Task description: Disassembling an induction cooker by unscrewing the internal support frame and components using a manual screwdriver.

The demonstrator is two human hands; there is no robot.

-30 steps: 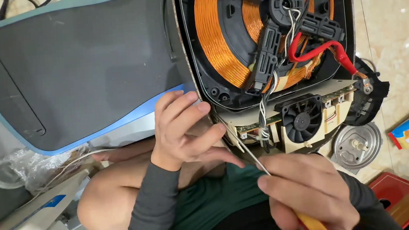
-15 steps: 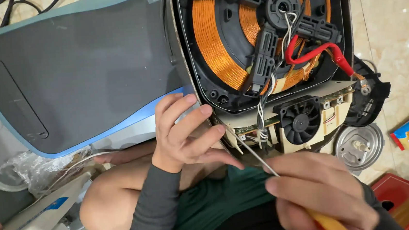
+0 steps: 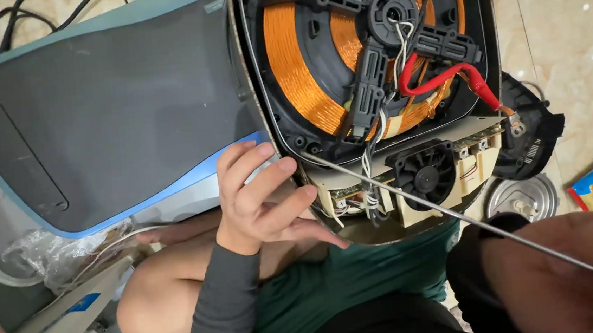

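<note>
The opened induction cooker (image 3: 374, 76) fills the upper centre, copper coil (image 3: 303, 67) exposed, with the screwdriver (image 3: 455, 214) shaft crossing the fan (image 3: 425, 170) to its lower left rim. The right hand (image 3: 566, 272), lower right, grips the screwdriver — better kept in line with the screw. The left hand (image 3: 260, 197) braces the rim, fingers loosely spread, gripping nothing.
</note>
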